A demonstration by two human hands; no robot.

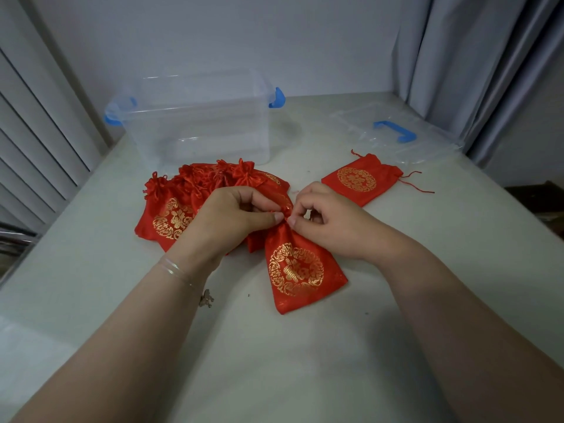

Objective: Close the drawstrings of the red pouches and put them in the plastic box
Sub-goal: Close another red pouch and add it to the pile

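**Pouch neck pinched between both hands, box straight ahead**

Pouch (300, 270) flat on the table (305, 361), long axis running from near-right corner up and left to the gathered neck. Left hand (232, 221) curled, thumb and forefinger pinching the neck from the left; right hand (329, 218) likewise curled, pinching from the right, probably on the drawstring, though cord too fine to make out. Neck bunched tight, so closing judged nearly done.

Heap of closed pouches (195, 196) just beyond the left hand, partly under it. One flat pouch (361, 178) well apart on the right, mouth not gathered, strings trailing loose. Plastic box (198, 123) open and seemingly empty, directly beyond the heap; lid (396, 132) off to the right.

Box ahead and slightly left of the pinch, left hand nearer. Likely next: lift by the neck, carry forward over the heap.
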